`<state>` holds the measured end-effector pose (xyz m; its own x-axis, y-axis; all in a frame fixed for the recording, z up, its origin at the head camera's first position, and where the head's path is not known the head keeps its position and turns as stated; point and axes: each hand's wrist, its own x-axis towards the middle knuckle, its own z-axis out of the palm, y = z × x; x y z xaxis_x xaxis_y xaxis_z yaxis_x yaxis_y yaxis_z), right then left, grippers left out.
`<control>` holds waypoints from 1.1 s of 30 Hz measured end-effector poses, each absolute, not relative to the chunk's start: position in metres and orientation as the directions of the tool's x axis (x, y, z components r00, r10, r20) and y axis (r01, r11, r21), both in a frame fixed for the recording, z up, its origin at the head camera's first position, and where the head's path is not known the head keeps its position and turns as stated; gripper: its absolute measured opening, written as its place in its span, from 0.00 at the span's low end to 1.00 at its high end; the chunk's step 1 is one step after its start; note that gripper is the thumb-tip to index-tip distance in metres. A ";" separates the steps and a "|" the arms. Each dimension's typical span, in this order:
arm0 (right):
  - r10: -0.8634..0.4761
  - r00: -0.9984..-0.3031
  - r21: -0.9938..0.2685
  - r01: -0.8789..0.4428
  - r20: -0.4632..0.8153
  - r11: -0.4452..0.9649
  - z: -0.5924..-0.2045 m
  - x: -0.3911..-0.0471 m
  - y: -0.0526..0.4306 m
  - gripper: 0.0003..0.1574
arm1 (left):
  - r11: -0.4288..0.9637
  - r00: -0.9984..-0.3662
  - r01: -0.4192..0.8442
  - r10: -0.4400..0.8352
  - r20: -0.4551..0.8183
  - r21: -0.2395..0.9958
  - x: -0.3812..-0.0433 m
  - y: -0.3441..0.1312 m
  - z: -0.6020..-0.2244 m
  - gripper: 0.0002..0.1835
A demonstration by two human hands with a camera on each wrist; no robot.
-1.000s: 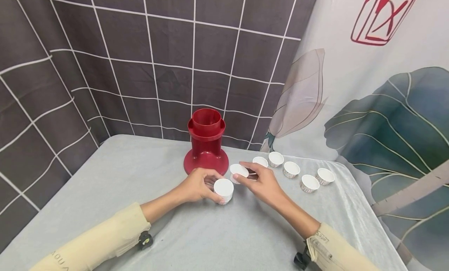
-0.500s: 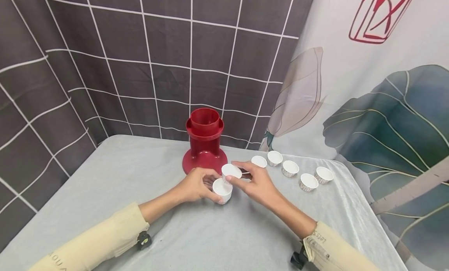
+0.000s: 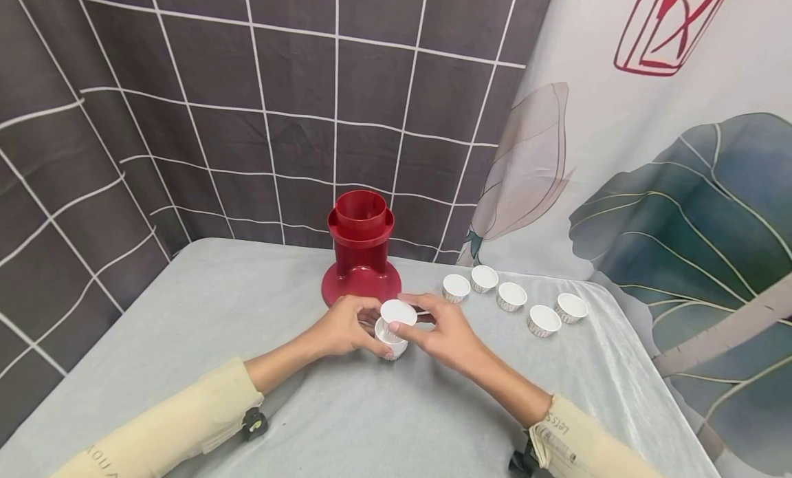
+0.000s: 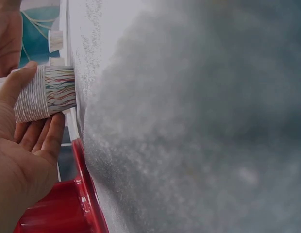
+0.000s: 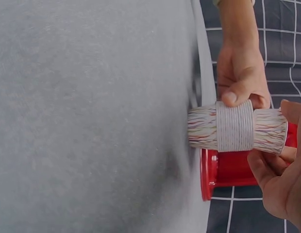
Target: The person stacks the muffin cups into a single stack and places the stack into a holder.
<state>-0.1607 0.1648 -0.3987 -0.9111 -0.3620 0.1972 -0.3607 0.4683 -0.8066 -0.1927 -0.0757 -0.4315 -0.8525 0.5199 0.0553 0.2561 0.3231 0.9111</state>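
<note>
My left hand (image 3: 346,330) grips a short stack of nested paper baking cups (image 5: 235,127), which stands upright on the cloth, with its thumb and fingers on either side. Coloured wavy lines mark the lowest cup's side in both wrist views. My right hand (image 3: 452,333) pinches one more paper baking cup (image 3: 399,311) near its rim, mouth up, directly over the stack. In the right wrist view this cup's narrow base meets the stack's top rim; how far in it sits cannot be told.
Several single baking cups (image 3: 511,297) stand mouth up at the table's back right. Right behind the hands is a red plastic cylinder on a round base (image 3: 361,258). Pale grey cloth (image 3: 247,292) covers the table, and a dark gridded curtain (image 3: 297,106) hangs behind.
My right hand has brought its cup leftward, from beside the stack to over its mouth. The left hand keeps its grip on the stack in nearly the same place.
</note>
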 end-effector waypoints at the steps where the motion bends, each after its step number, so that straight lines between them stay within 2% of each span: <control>1: -0.364 -0.911 -0.809 -0.359 0.195 0.465 -0.400 -0.161 0.164 0.34 | 0.321 -0.852 0.254 0.521 0.054 0.912 -0.193 -0.076 -0.432 0.26; 9: -0.376 -0.913 -0.807 -0.337 0.156 0.484 -0.406 -0.159 0.162 0.34 | 0.311 -0.851 0.248 0.523 0.053 0.918 -0.194 -0.076 -0.433 0.26; 15: -0.406 -0.896 -0.790 -0.378 0.181 0.483 -0.408 -0.158 0.164 0.34 | 0.295 -0.852 0.224 0.522 0.040 0.929 -0.194 -0.076 -0.434 0.26; 26: -0.424 -0.881 -0.787 -0.411 0.212 0.460 -0.417 -0.160 0.166 0.28 | 0.297 -0.854 0.210 0.519 0.028 0.932 -0.192 -0.076 -0.431 0.27; 33: -0.443 -0.858 -0.741 -0.471 0.259 0.478 -0.419 -0.162 0.166 0.26 | 0.287 -0.853 0.207 0.521 0.029 0.935 -0.191 -0.077 -0.431 0.27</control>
<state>-0.1617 0.1660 -0.4185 -0.8583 -0.4427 0.2593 -0.4707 0.4785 -0.7412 -0.1914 -0.0767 -0.4309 -0.8533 0.5206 0.0290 0.2071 0.2873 0.9352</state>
